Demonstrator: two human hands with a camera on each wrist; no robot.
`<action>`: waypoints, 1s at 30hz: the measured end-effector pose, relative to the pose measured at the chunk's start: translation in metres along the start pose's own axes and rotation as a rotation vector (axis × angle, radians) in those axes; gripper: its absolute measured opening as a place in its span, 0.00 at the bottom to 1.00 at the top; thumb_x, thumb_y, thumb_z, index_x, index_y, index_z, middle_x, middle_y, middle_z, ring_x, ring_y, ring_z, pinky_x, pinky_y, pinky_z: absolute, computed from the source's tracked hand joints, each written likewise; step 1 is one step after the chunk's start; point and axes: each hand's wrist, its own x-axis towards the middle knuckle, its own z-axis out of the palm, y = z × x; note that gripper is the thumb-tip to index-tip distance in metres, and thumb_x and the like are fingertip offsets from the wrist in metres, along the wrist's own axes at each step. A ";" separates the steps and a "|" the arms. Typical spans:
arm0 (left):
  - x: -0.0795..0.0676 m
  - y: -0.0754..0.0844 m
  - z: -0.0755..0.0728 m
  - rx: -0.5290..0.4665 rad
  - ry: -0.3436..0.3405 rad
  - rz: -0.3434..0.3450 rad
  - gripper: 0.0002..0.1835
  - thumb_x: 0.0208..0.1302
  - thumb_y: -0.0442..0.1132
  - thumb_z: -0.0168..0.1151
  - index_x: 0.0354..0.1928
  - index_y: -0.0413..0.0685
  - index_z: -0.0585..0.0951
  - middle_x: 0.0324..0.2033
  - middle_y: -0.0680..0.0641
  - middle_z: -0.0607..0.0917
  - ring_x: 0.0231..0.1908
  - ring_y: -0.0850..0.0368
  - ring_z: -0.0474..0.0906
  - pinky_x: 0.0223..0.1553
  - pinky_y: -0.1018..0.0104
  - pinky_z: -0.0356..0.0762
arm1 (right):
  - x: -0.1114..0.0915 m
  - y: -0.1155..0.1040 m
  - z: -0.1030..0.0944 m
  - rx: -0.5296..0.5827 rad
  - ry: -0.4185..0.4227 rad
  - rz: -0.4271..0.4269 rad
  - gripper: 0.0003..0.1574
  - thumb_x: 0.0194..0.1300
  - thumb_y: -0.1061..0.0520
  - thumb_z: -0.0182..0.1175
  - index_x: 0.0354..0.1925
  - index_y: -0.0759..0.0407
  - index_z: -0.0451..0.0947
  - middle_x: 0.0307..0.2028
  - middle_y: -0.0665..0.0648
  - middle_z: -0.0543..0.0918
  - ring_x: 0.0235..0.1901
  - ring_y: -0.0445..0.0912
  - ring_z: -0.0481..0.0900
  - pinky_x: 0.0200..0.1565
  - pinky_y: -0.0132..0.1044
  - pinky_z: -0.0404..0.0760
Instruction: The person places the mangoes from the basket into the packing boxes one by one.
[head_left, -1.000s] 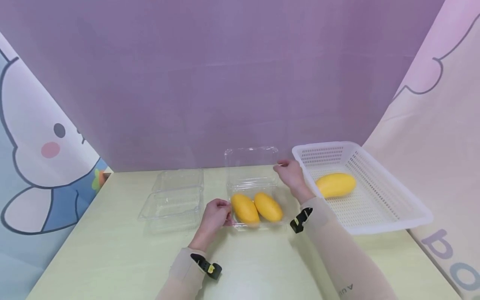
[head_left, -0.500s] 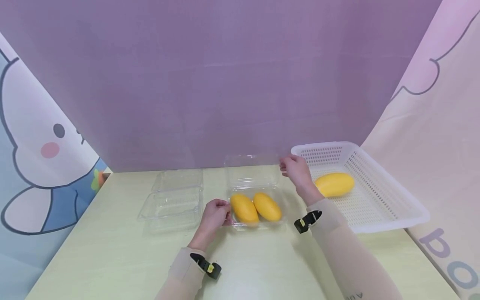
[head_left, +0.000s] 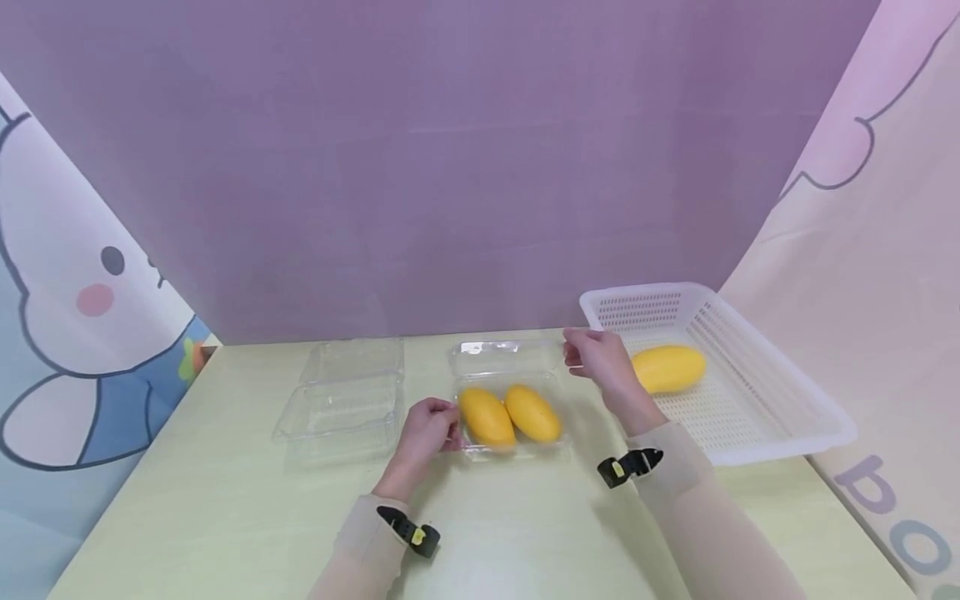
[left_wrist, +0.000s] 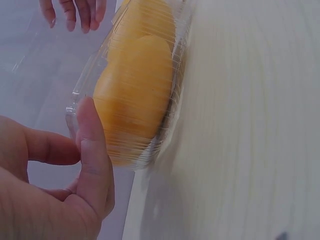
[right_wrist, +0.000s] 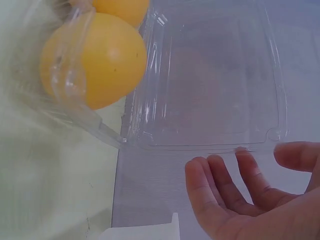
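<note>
On a pale wood-toned surface point(head_left: 517, 533), my left grip point(head_left: 427, 429) pinches a clear rectangular plastic box point(head_left: 551, 385) holding two yellow oval fruits point(head_left: 533, 413); my right grip point(head_left: 602, 357), fingers parted, hangs beside its folded-back lid point(head_left: 502, 358). Seemingly lid-handling; next, I'd keep the box steady.

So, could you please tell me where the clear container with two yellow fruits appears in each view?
Head: the clear container sits below the centre, between the left hand and the right hand.
Left wrist: upper part, left of centre, slanted, cut off by the top edge.
Right wrist: upper left, its open lid spreading toward the right.
Shared landmark: the two yellow fruits inside it.
</note>
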 end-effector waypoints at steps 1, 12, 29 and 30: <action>0.000 0.001 0.000 0.000 0.003 -0.005 0.12 0.72 0.32 0.54 0.51 0.30 0.75 0.32 0.38 0.80 0.26 0.55 0.77 0.30 0.65 0.84 | -0.002 0.001 0.000 -0.009 -0.006 0.003 0.26 0.76 0.50 0.53 0.53 0.74 0.76 0.40 0.62 0.81 0.40 0.48 0.80 0.52 0.42 0.84; 0.000 0.000 -0.006 0.000 -0.010 -0.017 0.14 0.73 0.35 0.51 0.52 0.31 0.76 0.34 0.39 0.80 0.28 0.54 0.76 0.32 0.64 0.85 | -0.018 0.014 0.001 -0.067 -0.034 0.029 0.25 0.73 0.55 0.53 0.57 0.75 0.74 0.43 0.64 0.81 0.41 0.50 0.80 0.52 0.42 0.84; 0.000 0.005 -0.009 -0.133 -0.058 -0.074 0.28 0.77 0.56 0.45 0.46 0.34 0.75 0.28 0.46 0.77 0.22 0.57 0.77 0.26 0.65 0.84 | -0.039 0.053 0.003 -0.150 -0.063 0.017 0.23 0.67 0.61 0.53 0.53 0.78 0.76 0.43 0.69 0.81 0.39 0.53 0.80 0.47 0.44 0.86; 0.000 0.005 -0.009 -0.126 -0.059 -0.067 0.26 0.76 0.55 0.46 0.45 0.34 0.76 0.28 0.46 0.78 0.23 0.56 0.78 0.26 0.65 0.84 | -0.040 0.054 0.004 -0.148 -0.070 0.019 0.23 0.67 0.61 0.53 0.53 0.79 0.76 0.43 0.69 0.81 0.39 0.54 0.80 0.46 0.45 0.86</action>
